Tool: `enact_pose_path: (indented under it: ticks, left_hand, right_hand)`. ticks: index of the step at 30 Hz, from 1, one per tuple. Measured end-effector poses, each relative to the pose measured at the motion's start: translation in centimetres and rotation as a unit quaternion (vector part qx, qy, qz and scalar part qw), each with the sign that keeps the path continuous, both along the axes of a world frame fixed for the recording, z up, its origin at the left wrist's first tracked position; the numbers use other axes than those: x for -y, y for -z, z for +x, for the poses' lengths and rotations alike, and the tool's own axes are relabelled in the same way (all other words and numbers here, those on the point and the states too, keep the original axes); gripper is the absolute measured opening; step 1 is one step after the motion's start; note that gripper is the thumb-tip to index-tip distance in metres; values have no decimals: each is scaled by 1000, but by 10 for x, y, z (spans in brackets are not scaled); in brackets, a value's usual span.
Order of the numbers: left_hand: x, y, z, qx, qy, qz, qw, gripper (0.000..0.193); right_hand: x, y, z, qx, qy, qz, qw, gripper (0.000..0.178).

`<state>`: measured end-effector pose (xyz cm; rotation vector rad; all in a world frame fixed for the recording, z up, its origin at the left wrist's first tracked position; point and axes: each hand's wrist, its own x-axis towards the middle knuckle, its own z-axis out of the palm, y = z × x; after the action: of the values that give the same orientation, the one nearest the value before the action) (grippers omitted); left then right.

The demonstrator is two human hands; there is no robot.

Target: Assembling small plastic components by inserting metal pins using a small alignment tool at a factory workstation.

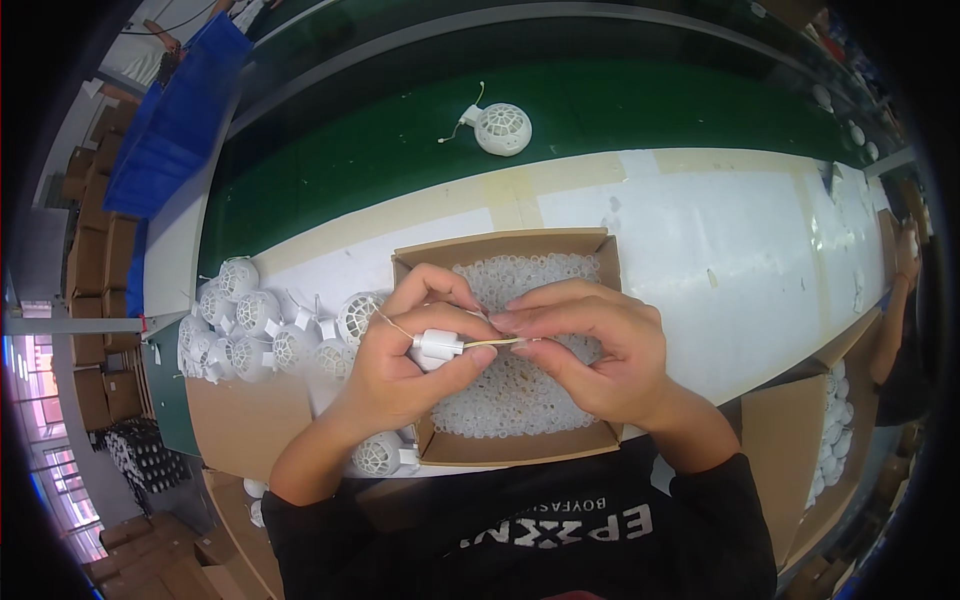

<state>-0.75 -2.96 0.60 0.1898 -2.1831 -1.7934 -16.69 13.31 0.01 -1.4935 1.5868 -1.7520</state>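
Note:
Over the open cardboard box (520,456), my left hand (400,350) is closed round a white plastic housing (437,346). A pale yellowish wire (487,344) runs from it to my right hand (615,345), whose thumb and fingers pinch its far end. What sits at that pinched tip is too small to make out. A second thin wire (392,322) loops up beside my left hand. Beneath both hands, the box is filled with small clear plastic rings (500,405), partly hidden by my fingers.
White caged round units (257,312) with wires cluster at the left, and another (376,454) lies by the box's near left corner. One unit (502,130) rests on the green conveyor belt (640,105). A blue bin (180,125) stands far left; a person's arm (893,320) shows at right.

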Motion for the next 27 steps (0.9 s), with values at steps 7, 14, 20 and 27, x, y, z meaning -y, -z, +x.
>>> enact_pose_path:
  ticks: [7,14,20,27]
  left_hand:
    - [2,-1,0,6,1,-125,992,22]
    - [-1,-3,-2,16,43,-121,992,44]
    - [-8,-9,-1,50,79,-107,990,55]
    - [-8,-12,2,73,99,-50,991,59]
  right_hand:
    - [6,0,-2,-84,12,-4,996,23]
    - [4,0,-3,-71,-4,11,997,28]
    - [2,-2,-4,-89,15,-2,996,29]
    - [1,-1,-6,34,-37,1,999,34]
